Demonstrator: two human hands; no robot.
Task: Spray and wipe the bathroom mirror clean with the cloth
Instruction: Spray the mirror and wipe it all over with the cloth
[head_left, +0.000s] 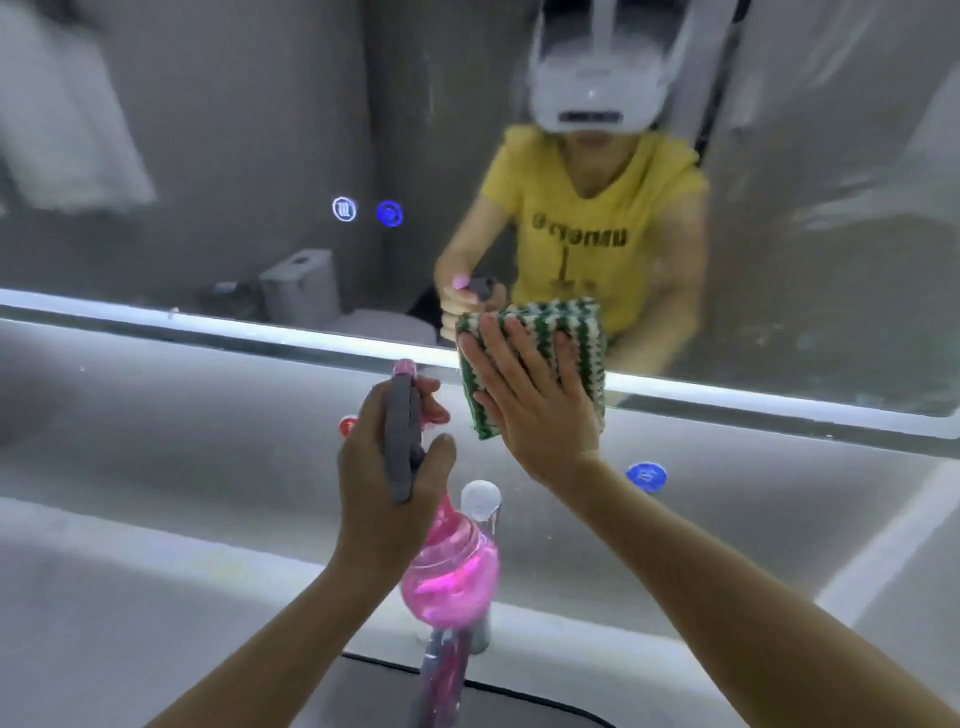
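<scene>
The bathroom mirror fills the upper half of the view, with streaks and haze on its right part. My right hand presses a folded green-and-white striped cloth flat against the mirror's lit lower edge, fingers straight. My left hand grips a spray bottle of pink liquid by its grey trigger head, the nozzle pointing at the mirror just left of the cloth. The mirror reflects a person in a yellow shirt and both hands.
Two lit touch buttons glow on the mirror. A chrome faucet stands behind the bottle above the sink basin. Red and blue caps sit on the white counter under the mirror.
</scene>
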